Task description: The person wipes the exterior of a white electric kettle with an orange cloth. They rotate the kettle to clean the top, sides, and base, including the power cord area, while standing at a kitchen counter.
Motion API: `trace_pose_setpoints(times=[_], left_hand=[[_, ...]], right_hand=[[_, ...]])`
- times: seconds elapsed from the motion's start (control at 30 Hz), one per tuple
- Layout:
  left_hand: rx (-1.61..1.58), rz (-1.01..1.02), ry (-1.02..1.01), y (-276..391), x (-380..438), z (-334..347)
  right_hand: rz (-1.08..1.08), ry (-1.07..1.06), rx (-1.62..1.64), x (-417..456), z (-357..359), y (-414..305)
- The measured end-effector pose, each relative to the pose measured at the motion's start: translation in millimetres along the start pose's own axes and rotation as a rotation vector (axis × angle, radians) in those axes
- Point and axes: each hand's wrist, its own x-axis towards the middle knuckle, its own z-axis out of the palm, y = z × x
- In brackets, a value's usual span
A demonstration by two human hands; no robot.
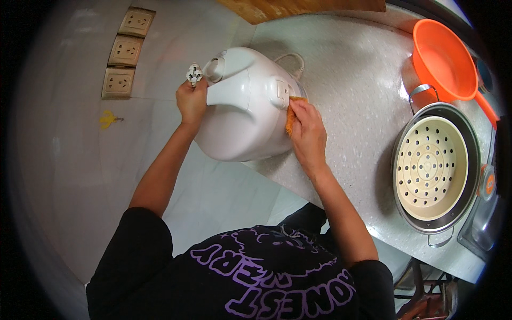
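Note:
A white rice cooker (pixel 240 134) stands on the speckled countertop (pixel 348 80), close to the tiled wall. My left hand (pixel 191 102) grips a white power plug (pixel 194 73), prongs facing up, beside the cooker's round vent cap (pixel 215 69). With my right hand (pixel 310 138) I press an orange cloth (pixel 291 121) against the cooker's side, just below a raised fitting (pixel 282 91). Part of the cloth is hidden under my fingers. A white cord (pixel 301 64) loops out behind the cooker.
On the right stands a metal pot (pixel 477 160) with a cream perforated steamer (pixel 428 166) inside. Beyond it is an orange plastic dipper (pixel 444 60); a glass lid (pixel 478 224) lies at the right edge. Three wall sockets (pixel 126 50) and a yellow hook (pixel 107 119) are at left.

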Motion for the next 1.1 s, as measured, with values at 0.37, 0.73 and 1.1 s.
trace_pose_setpoints(times=[0.37, 0.73, 1.1], left_hand=[[0.105, 0.038, -0.001, 6.8, -3.4, 0.0], [0.119, 0.008, 0.006, 16.7, -5.8, 6.0], [0.199, -0.013, 0.031, 19.1, 1.5, 8.0]], right_hand=[[0.110, 0.077, 0.214, -18.7, -9.6, -28.3], [-0.333, 0.180, -0.257, 15.6, 11.4, -33.4], [-0.029, -0.023, -0.342, -55.1, 9.9, 38.8]])
